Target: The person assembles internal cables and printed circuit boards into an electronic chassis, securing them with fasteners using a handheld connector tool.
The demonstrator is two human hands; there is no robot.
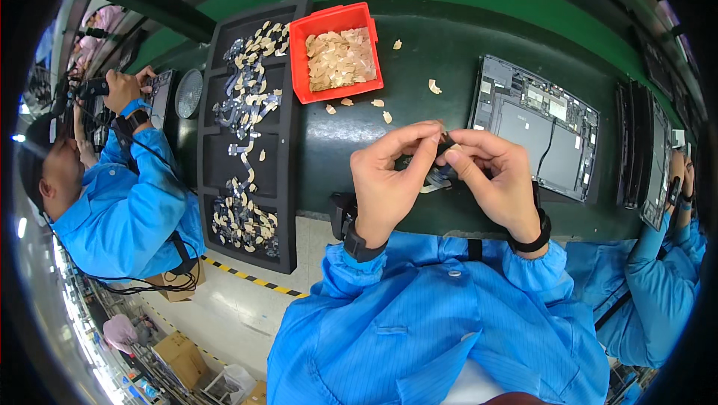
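Over the near edge of the bench, my left hand [394, 175] and my right hand [495, 175] meet with thumbs and forefingers pinched together. Between them is a small flat flex cable [440, 178], its blackish upper end at the fingertips and a bluish and pale part hanging below. My fingers hide much of it. To the left, a black compartment tray [291, 143] holds many similar flex cables with beige tabs. A red bin [300, 68] beyond my left hand contains a heap of beige peel-off pieces [340, 59]. Several loose beige pieces [434, 86] lie on the bench.
An opened laptop base [542, 147] with bare circuitry lies right of my hands. Farther right stand several dark laptop panels [636, 147] on edge. A co-worker in blue [127, 203] works at the left; another's sleeve [651, 278] shows at the right. A round dish [189, 94] sits beyond the tray.
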